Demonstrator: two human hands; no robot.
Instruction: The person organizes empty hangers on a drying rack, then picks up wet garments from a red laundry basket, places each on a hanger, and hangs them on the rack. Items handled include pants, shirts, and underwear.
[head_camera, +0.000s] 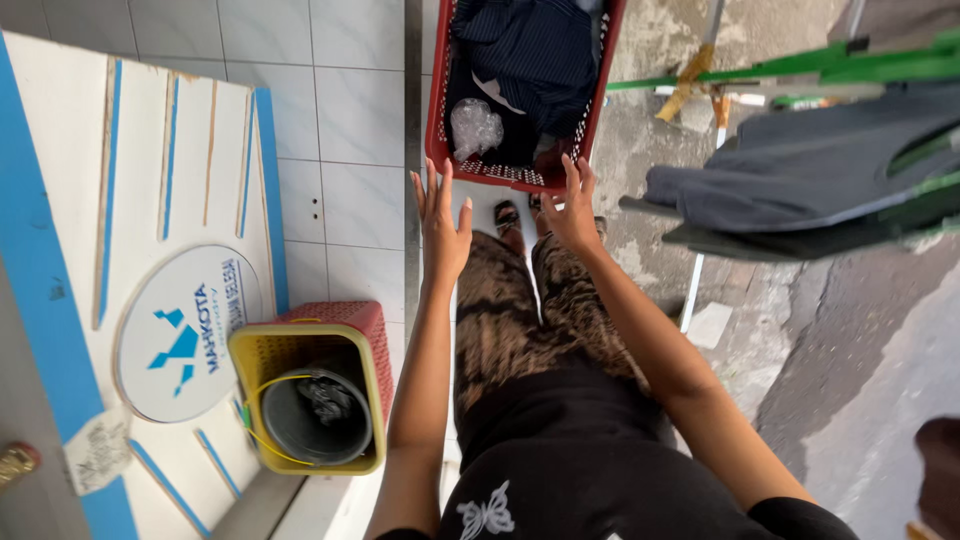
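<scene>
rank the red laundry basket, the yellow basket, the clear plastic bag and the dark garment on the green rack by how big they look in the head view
1. dark garment
2. red laundry basket, partly cut off at the top edge
3. yellow basket, nearer the camera, so unsure against the red one
4. clear plastic bag

I was looking at the outdoor drying spot of a laundry shop. A red laundry basket full of dark clothes sat on the tiled floor, a green drying rack carried a dark garment, and a shop signboard leaned beside rough concrete.
</scene>
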